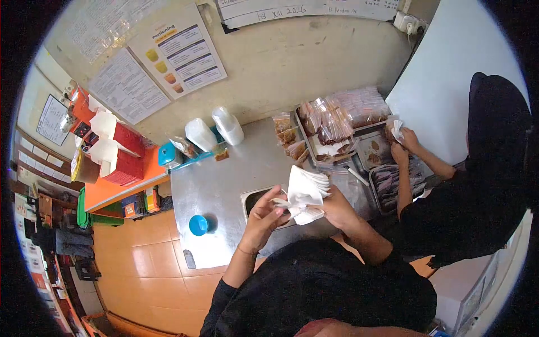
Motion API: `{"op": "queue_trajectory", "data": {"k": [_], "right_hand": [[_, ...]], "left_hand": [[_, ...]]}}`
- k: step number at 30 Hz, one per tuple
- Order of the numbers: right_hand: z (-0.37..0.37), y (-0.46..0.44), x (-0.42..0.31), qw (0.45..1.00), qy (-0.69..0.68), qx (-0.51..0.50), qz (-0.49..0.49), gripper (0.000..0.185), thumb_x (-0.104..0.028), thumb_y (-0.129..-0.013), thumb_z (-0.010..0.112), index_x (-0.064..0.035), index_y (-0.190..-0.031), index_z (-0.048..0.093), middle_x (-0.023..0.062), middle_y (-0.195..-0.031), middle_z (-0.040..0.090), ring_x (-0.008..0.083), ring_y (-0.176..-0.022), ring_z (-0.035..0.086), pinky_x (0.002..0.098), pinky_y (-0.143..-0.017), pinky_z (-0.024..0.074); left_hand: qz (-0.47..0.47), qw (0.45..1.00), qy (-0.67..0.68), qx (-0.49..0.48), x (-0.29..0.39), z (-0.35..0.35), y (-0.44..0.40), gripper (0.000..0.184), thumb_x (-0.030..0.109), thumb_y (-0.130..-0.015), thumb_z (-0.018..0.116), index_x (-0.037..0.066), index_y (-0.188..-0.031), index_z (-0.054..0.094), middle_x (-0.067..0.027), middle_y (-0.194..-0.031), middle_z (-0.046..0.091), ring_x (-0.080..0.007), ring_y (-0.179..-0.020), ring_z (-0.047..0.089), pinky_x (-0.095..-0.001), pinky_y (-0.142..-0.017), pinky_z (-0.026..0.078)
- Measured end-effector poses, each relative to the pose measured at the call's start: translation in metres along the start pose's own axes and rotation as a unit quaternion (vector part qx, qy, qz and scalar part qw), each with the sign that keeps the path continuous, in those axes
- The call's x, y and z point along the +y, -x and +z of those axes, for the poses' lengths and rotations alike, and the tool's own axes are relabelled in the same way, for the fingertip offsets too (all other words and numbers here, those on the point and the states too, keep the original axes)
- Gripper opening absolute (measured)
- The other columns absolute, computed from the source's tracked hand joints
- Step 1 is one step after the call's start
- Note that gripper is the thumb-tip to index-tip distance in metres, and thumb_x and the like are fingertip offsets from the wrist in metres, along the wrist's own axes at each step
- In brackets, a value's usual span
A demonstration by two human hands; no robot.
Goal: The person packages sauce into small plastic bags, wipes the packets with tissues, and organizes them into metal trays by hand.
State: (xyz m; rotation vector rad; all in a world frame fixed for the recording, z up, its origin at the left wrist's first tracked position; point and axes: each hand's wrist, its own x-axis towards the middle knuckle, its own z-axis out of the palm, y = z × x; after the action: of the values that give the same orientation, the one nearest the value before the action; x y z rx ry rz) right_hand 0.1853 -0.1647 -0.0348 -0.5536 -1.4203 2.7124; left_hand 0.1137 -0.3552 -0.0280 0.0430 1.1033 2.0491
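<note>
My right hand (338,209) is closed around a fanned stack of thin white sheets (306,188); they may be napkins or small bags, I cannot tell which. At the left edge of that stack, my left hand (265,216) pinches a loose white flap between thumb and fingers. Both hands are raised over the steel table (241,168). Below and behind my left hand is a rectangular metal container or recess (245,197), largely hidden. A blue cup (199,225) stands on the table to the left.
A co-worker (497,168) on the right holds something white and brown over metal trays (366,147) of filled plastic packets (320,115). Brown packets (285,135) lie beside them. White plastic containers (227,126) and a blue box (168,155) stand near the wall; red-and-white boxes (120,163) are farther left.
</note>
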Motion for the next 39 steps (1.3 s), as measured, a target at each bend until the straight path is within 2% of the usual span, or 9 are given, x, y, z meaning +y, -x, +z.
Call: {"op": "queue_trajectory", "data": {"k": [6,12,17,20,24,30,33,36,39], "right_hand": [[0.022,0.018,0.003,0.811,0.538,-0.059,-0.222,0.043,0.004,-0.074,0.063,-0.0003,-0.117,0.059,0.0118,-0.101,0.06,0.0264,-0.092,0.062,0.0363,-0.076,0.0503],[0.03,0.026,0.005,0.715,0.611,-0.193,-0.28,0.067,-0.006,-0.078,0.068,-0.0061,-0.141,0.043,0.017,-0.137,0.042,0.0306,-0.12,0.051,0.0407,-0.1,0.0429],[0.023,0.019,0.007,0.527,0.755,-0.151,-0.36,0.056,-0.017,-0.09,0.051,-0.0097,-0.145,0.039,0.013,-0.153,0.03,0.0318,-0.129,0.045,0.0466,-0.105,0.0382],[0.015,0.018,0.017,0.535,0.752,-0.171,-0.344,0.051,-0.018,-0.093,0.044,-0.0114,-0.144,0.04,0.0108,-0.15,0.035,0.0316,-0.132,0.042,0.0445,-0.106,0.0382],[0.004,0.017,0.032,0.612,0.717,-0.157,-0.295,0.046,-0.017,-0.093,0.044,-0.0111,-0.139,0.048,0.0109,-0.144,0.045,0.03,-0.13,0.045,0.0435,-0.107,0.0373],[-0.028,0.008,0.01,0.699,0.665,-0.013,-0.263,0.02,-0.011,-0.086,0.054,-0.0049,-0.1,0.066,0.0122,-0.101,0.066,0.0297,-0.098,0.063,0.0406,-0.085,0.0505],[-0.042,0.012,-0.004,0.668,0.693,0.021,-0.27,0.017,-0.006,-0.078,0.062,-0.0066,-0.095,0.066,0.0127,-0.092,0.065,0.0319,-0.089,0.064,0.0421,-0.076,0.051],[-0.021,0.024,-0.001,0.765,0.571,0.031,-0.296,0.024,-0.004,-0.071,0.068,-0.0063,-0.095,0.065,0.0137,-0.09,0.066,0.0314,-0.09,0.064,0.0414,-0.076,0.0505],[-0.023,0.021,0.024,0.741,0.562,-0.008,-0.367,0.028,-0.005,-0.068,0.071,-0.0053,-0.096,0.065,0.0117,-0.088,0.065,0.0312,-0.09,0.061,0.0426,-0.081,0.048]], "left_hand": [[0.045,0.988,-0.144,0.042,-0.045,-0.029,-0.003,0.026,-0.003,-0.084,0.064,0.002,-0.109,0.067,-0.0035,-0.103,0.069,-0.0105,-0.09,0.065,-0.0252,-0.076,0.054],[0.044,0.987,-0.089,0.124,-0.045,-0.037,-0.008,0.017,-0.001,-0.085,0.064,0.001,-0.102,0.069,-0.0056,-0.098,0.071,-0.0118,-0.086,0.066,-0.0267,-0.072,0.054],[0.02,0.983,-0.125,0.131,-0.058,-0.024,-0.014,0.015,0.003,-0.088,0.063,0.003,-0.103,0.067,-0.0041,-0.095,0.069,-0.0114,-0.081,0.065,-0.0264,-0.068,0.053],[0.07,0.954,-0.282,0.068,-0.079,-0.052,-0.027,0.012,0.006,-0.09,0.063,0.004,-0.101,0.067,-0.0023,-0.093,0.068,-0.0107,-0.08,0.064,-0.0256,-0.067,0.052],[-0.019,0.989,-0.063,0.13,-0.076,-0.025,-0.014,0.014,0.011,-0.092,0.062,0.003,-0.104,0.065,-0.002,-0.094,0.066,-0.0108,-0.079,0.064,-0.0253,-0.065,0.052],[-0.12,0.993,0.012,0.004,-0.039,0.001,0.01,0.025,0.004,-0.096,0.053,0.0,-0.12,0.057,-0.0093,-0.112,0.066,-0.0192,-0.11,0.061,-0.0324,-0.1,0.047],[0.093,0.992,-0.08,0.002,-0.032,0.002,0.008,0.038,0.003,-0.094,0.058,0.004,-0.132,0.05,-0.009,-0.12,0.062,-0.0205,-0.116,0.057,-0.0342,-0.101,0.046],[0.035,0.992,-0.119,0.0,-0.025,0.013,0.0,0.048,0.013,-0.096,0.059,0.008,-0.141,0.044,-0.0069,-0.126,0.058,-0.0159,-0.114,0.056,-0.0315,-0.097,0.047],[-0.123,0.984,-0.122,-0.052,-0.043,-0.004,-0.013,0.045,0.019,-0.095,0.061,0.008,-0.137,0.05,-0.003,-0.124,0.059,-0.0126,-0.109,0.057,-0.0297,-0.092,0.049]]}}
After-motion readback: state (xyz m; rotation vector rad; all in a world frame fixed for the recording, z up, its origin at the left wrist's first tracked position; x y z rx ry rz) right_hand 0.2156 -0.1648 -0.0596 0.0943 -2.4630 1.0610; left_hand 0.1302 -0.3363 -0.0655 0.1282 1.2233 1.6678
